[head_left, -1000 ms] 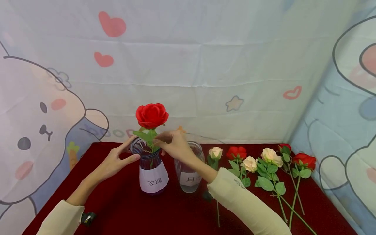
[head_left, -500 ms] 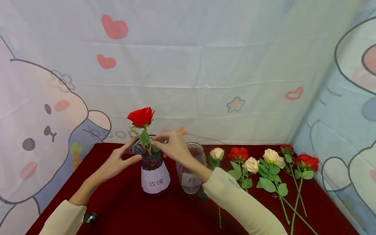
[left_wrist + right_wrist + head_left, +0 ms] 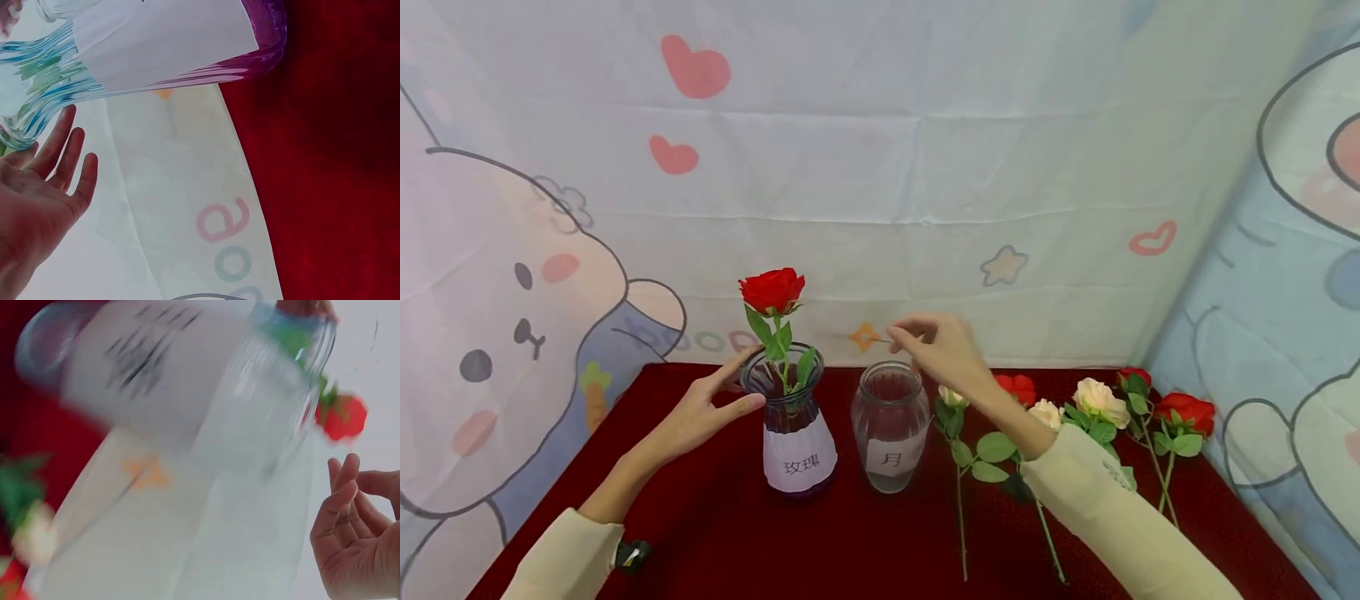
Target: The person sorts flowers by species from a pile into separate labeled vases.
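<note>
A red rose (image 3: 772, 292) stands in the purple-blue glass vase (image 3: 787, 418), its head above the rim and its leafy stem inside. My left hand (image 3: 709, 408) steadies that vase at the neck, thumb in front and fingers behind; in the left wrist view, the left hand (image 3: 50, 187) has extended fingers against the flared neck. To the right is a clear glass jar (image 3: 891, 425) with a paper label. My right hand (image 3: 943, 354) hovers above and right of the jar's mouth, nothing in its grasp. The right wrist view has that hand (image 3: 356, 537) with loosely bent fingers.
Cream roses (image 3: 1100, 402) and red roses (image 3: 1184, 414) lie on the dark red cloth (image 3: 865, 550) at the right, partly under my right forearm. A printed fabric backdrop (image 3: 917, 167) rises behind the table, with a thin cord on it.
My right hand has let go of the red rose's stem and moved right, past the jar. The rose has sunk lower into the vase and turned. The left hand stays at the neck.
</note>
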Demonstrator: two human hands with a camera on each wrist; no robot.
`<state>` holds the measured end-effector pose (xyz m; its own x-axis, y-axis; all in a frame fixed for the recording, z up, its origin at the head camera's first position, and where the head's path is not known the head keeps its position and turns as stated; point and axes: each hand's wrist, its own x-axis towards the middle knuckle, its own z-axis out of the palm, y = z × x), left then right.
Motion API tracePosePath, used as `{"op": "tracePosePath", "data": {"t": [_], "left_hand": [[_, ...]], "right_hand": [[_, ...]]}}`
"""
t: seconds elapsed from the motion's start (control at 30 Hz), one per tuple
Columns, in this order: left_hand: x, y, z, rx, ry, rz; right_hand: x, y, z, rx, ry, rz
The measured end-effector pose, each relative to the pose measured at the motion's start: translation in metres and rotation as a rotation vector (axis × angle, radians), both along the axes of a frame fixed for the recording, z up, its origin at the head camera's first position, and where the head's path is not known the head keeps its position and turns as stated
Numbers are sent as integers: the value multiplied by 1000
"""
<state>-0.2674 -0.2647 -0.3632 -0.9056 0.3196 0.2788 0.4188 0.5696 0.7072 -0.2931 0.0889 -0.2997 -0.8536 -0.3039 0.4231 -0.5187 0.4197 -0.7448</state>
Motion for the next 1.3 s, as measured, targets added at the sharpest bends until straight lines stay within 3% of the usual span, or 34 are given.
{"op": "tracePosePath", "data": {"t": [0.23, 0.47, 0.67, 0.87, 1.3], "left_hand": [[-1, 3, -5, 15, 14, -14], [2, 1, -3, 17, 28, -14], [2, 1, -4, 21, 14, -9], [0, 2, -4, 23, 22, -28], [3, 3, 2, -21, 6, -7]], "right_hand": [[-16, 102, -30, 107, -56, -144], [-27, 153, -69, 167, -135, -199], [-32, 169, -101, 170, -194, -183], [-35, 173, -129, 245, -247, -181], [-45, 163, -155, 454, -268, -242]]}}
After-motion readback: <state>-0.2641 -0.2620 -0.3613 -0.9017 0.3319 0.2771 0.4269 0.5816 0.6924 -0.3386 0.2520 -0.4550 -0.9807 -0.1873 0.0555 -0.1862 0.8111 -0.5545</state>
